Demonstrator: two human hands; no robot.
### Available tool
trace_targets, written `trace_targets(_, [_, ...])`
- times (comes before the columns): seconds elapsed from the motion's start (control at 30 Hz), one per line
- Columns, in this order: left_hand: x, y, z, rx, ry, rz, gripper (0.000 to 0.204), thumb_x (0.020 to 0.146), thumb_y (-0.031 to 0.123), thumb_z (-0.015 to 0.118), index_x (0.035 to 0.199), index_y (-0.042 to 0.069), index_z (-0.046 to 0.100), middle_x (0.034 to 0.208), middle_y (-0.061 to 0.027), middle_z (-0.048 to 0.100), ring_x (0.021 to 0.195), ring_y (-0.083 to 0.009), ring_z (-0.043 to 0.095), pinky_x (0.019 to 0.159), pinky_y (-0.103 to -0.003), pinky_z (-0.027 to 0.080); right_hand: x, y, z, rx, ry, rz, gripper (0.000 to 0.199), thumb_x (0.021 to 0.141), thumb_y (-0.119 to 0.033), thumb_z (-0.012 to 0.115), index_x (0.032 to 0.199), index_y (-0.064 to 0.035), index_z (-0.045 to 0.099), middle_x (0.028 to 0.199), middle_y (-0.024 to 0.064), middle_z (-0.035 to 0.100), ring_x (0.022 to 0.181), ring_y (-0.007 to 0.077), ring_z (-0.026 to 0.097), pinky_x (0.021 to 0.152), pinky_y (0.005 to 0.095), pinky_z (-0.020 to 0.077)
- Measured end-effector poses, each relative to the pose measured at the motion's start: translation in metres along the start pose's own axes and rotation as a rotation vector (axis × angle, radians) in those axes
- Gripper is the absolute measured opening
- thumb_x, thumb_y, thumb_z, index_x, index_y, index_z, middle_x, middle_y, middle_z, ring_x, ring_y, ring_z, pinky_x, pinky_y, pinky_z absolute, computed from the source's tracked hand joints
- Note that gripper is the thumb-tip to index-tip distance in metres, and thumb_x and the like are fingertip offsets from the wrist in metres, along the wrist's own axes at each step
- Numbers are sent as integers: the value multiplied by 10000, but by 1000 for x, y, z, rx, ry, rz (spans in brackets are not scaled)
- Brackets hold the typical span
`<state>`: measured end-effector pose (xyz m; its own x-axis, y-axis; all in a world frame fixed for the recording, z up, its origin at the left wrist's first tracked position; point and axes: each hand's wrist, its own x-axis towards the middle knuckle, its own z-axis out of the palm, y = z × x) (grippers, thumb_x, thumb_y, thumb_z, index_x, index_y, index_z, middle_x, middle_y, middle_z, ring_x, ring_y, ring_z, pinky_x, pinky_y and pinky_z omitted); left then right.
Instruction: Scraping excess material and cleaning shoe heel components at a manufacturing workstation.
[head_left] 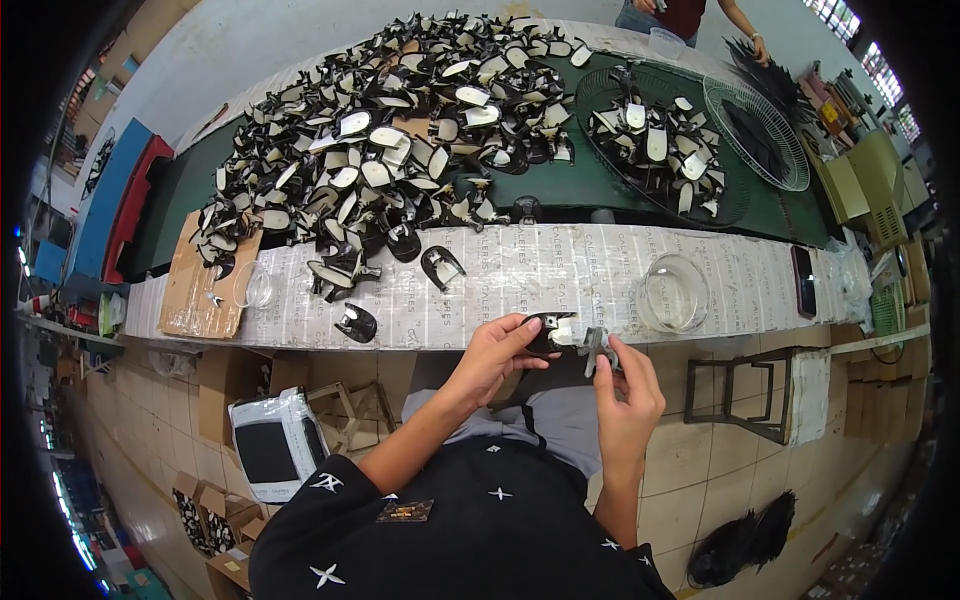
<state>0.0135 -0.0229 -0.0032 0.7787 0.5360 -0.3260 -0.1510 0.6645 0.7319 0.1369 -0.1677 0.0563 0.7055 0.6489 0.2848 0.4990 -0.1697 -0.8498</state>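
My left hand (pixel 497 358) is closed on a black shell-shaped part with a cream-white inner face (pixel 562 330), held just over the table's front edge. Close to the part's right end, my right hand (pixel 627 378) pinches a small grey piece (pixel 597 350); its kind is not clear, and I cannot tell whether the two touch. Similar black-and-cream parts (pixel 390 140) lie in a big heap across the table. A few single ones, such as a loose part (pixel 442 267), lie nearer to me. To the right stands a clear round container (pixel 674 293).
The paper-covered table front (pixel 560 262) borders a green surface (pixel 180 205). A black wire basket (pixel 735 200) holds more parts beside a pale basket (pixel 775 175). A phone (pixel 803 281) and cardboard sheet (pixel 205 290) lie at the sides. Another person's hand (pixel 761 50) shows far right. A stool (pixel 740 392) stands below.
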Motion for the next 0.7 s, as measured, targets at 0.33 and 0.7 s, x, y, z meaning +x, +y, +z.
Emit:
trace_targets(0.33, [-4,-1,2,66,-113,87,209,1000,157,607,1116,-18,606,1027,-89,685,905,-154,686,766,-287,593,5,-8,-12,47,-15,-58,266,886,9,681,1152,23,690,1059,151,678,872,196,687,710,286,587])
trace_targets(0.7, [-8,-1,6,117,-141,89,219,984,136,636,1135,-21,609,1041,-63,662,933,-109,634,795,-299,577,9,-7,-6,43,-153,-175,254,873,10,674,1125,15,698,1051,145,674,901,225,665,727,298,556])
